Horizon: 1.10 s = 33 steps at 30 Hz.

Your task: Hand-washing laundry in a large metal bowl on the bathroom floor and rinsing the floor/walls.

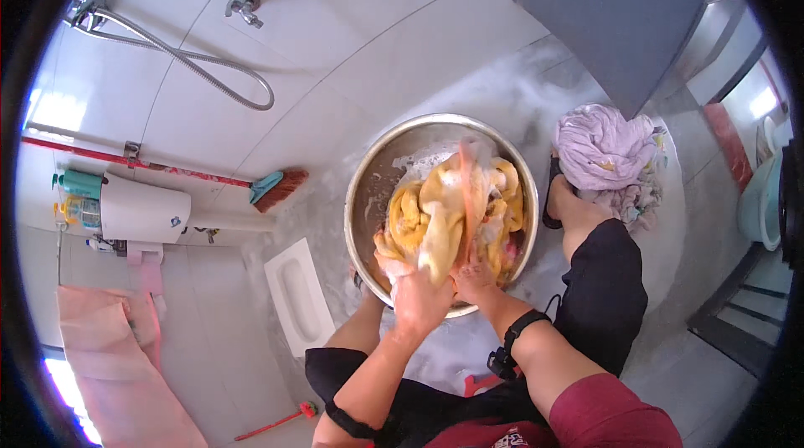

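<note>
A round metal basin (358, 222) stands between my legs, with a heap of wet yellow cloth (435, 218) and some suds in it. My left hand (419, 301) is closed round a bunched fold of the cloth at the basin's near side. Close beside it, my right hand (475, 280) is closed at the lower end of a long orange-pink strip (471, 193), which rises over the cloth and is blurred. Whether the strip is a tool or part of the laundry I cannot tell. The right fingertips are partly hidden.
Foamy water covers much of the floor. Right of my foot lies a lilac cloth heap (605, 146). A white tray-like piece (299, 297) lies left of the basin. A red-handled broom (280, 188), shower hose (209, 63) and tap (244, 9) are along the wall; a pale blue basin (760, 201) stands right.
</note>
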Tool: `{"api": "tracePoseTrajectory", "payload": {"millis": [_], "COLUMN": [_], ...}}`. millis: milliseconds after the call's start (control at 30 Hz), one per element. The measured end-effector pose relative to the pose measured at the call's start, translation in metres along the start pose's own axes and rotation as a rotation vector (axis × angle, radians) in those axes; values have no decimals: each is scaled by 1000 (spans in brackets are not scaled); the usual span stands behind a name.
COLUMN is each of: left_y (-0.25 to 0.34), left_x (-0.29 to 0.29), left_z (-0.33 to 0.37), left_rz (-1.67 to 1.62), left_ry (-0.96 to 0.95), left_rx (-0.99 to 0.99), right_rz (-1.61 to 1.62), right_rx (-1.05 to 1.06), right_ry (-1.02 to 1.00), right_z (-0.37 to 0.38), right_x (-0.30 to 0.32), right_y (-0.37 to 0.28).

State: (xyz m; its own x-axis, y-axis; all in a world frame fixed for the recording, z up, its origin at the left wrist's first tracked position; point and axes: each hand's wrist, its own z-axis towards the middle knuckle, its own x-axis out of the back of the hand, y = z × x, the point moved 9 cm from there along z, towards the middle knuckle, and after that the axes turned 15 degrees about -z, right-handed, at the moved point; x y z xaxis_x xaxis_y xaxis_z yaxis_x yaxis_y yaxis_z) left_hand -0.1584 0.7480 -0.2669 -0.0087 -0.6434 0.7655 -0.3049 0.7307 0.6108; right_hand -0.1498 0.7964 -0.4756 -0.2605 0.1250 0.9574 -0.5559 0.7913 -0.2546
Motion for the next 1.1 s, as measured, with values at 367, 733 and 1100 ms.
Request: {"api": "tracePoseTrajectory", "payload": {"millis": [367,733,1100], "left_y": [-73,-117,-102], "left_x": [-130,-193,-174], "left_z": [9,88,121], "left_rz": [485,111,-47], "left_ry": [-783,-699,-658], "left_rx": [28,121,-212], "right_rz": [353,136,-217], "right_rx": [26,18,37], "right_ry": [-653,111,-645], "right_z": [-2,181,280], "right_x": [71,120,14], "right_y": [82,62,-13]}}
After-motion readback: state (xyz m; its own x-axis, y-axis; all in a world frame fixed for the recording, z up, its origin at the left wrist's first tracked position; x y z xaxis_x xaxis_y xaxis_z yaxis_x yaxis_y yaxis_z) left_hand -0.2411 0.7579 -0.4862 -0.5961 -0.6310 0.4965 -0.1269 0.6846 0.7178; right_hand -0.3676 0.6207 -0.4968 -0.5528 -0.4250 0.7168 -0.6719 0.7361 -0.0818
